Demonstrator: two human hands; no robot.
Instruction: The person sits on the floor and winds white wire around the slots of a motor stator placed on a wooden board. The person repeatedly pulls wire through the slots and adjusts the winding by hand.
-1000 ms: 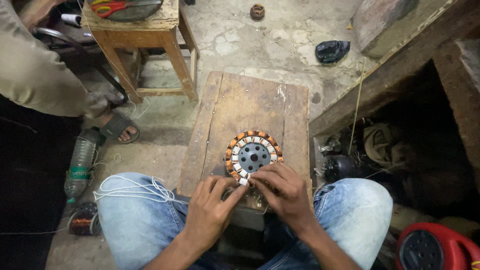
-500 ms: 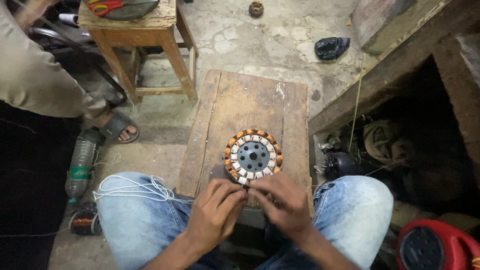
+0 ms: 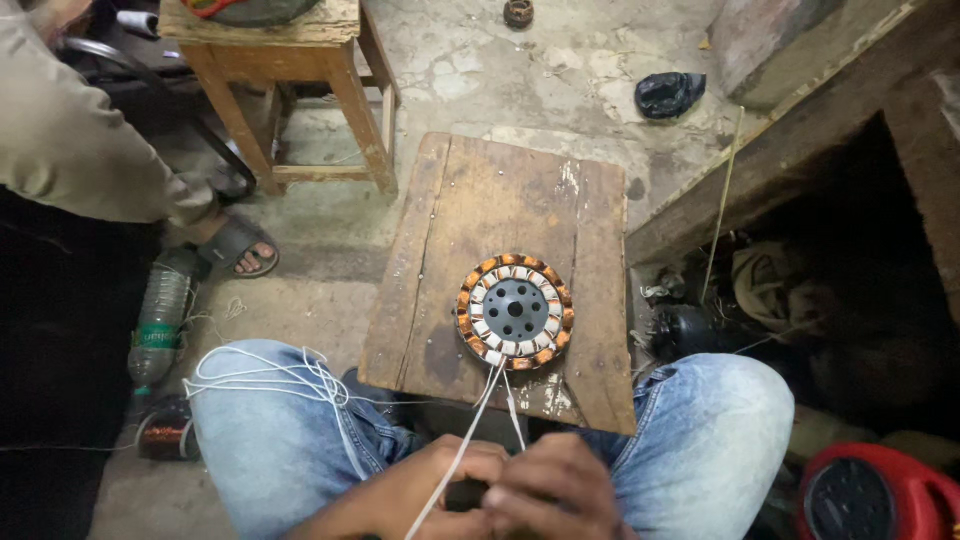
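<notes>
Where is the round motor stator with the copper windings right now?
In the head view, the stator lies flat near the front edge of the wooden board, just beyond both knees, with white string running back to the hands.

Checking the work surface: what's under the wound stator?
The wound stator lies flat on a worn wooden board. White cord runs from its near edge to both hands. The wood directly beneath is hidden.

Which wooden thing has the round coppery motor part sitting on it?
The flat, dark wooden board between the person's knees holds the round copper-wound motor stator. The wooden stool stands farther off on legs, with other things on top.
</notes>
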